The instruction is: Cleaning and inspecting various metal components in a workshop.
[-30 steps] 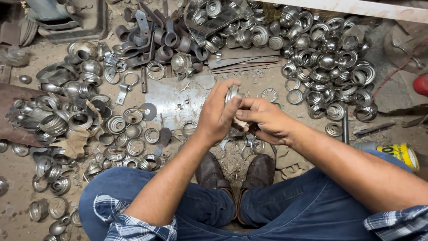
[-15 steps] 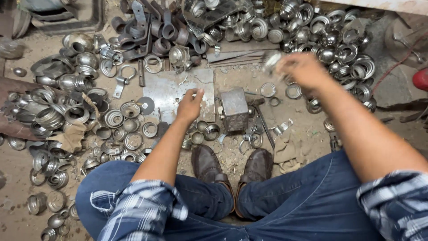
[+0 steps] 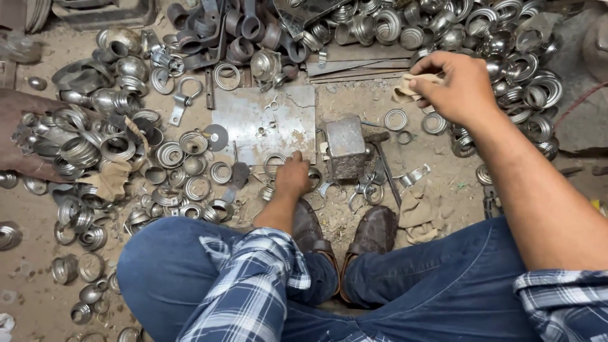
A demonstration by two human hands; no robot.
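Your left hand [image 3: 292,179] is down low on the dirt floor [image 3: 38,278], just in front of your brown leather shoes [image 3: 345,231], at the near edge of the flat grey metal plate [image 3: 265,124]. Its fingers are curled downward among the small stamped metal rings [image 3: 274,163] lying there; the grip looks bunched together, but you cannot tell from this view whether it actually pinches one of them.

Your right hand [image 3: 455,87] is stretched out farther away, over the edge of the heap of shiny ring-shaped metal cups [image 3: 519,69] on your right. Its thumb and fingers are pressed together on a crumpled beige rag [image 3: 410,88], which hangs out from the grip toward the left. Two loose flat rings [image 3: 396,119] lie on the floor just below that hand.

Between your hands stands a scuffed square steel block [image 3: 345,147], just right of the plate and close to your left hand. A thin dark rod-like tool [image 3: 384,166] lies beside the block, and another tan cloth [image 3: 418,209] lies crumpled near your right shoe.

To your left spreads a second large pile of dull silver rings and caps [image 3: 101,158], with a folded scrap of brown cloth [image 3: 113,180] lying in it. Dark curved metal clamps [image 3: 234,28] are stacked at the far edge, beyond the plate. Your jeans-clad knees [image 3: 190,266] frame the near side of the scene.
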